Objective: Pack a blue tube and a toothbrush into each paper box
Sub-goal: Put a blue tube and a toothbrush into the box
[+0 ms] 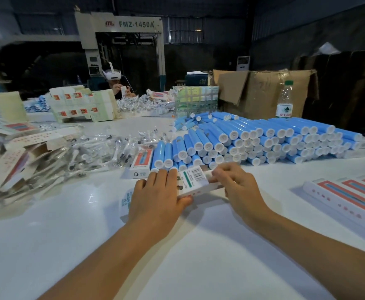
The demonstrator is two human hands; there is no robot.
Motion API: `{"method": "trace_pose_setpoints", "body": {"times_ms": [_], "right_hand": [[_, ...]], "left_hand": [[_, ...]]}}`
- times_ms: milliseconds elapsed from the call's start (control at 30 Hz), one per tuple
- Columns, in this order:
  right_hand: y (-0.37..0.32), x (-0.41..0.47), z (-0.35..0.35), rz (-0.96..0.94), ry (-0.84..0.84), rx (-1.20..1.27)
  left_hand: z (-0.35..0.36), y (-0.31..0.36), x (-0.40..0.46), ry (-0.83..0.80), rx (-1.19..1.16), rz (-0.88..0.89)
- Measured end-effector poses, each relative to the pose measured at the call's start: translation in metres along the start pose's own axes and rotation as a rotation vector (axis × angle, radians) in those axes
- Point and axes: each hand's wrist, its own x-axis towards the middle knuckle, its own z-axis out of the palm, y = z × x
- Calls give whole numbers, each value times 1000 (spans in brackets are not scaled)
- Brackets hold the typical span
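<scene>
finished boxes cut off right, flat cartons blurred

I see factory packing floor: FMZ-1450A machine at 11 o'clock, stacked blue tubes at 1 o'clock, cardboard cartons behind.

White table, near centre: left hand and right hand hold one paper box, barcode face up, between them. Just beyond: stacked blue tubes with white caps, spreading right. Left: heap of wrapped toothbrushes and flat box blanks. Near right: row of packed boxes. Far right: water bottle before a cardboard carton. Far side: a seated person wearing a headset.
</scene>
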Motion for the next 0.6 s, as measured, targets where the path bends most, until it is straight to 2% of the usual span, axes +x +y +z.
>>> {"method": "trace_pose_setpoints", "body": {"times_ms": [167, 333, 500, 600], "right_hand": [[-4, 0, -3, -6, 62, 28], [-18, 14, -2, -76, 86, -177], [-39, 46, 41, -255, -149, -507], [-48, 68, 91, -482, -374, -686]], "left_hand": [[1, -1, 0, -16, 5, -7], [2, -2, -2, -49, -3, 37], [2, 1, 0, -87, -10, 70], [2, 1, -3, -55, -4, 92]]}}
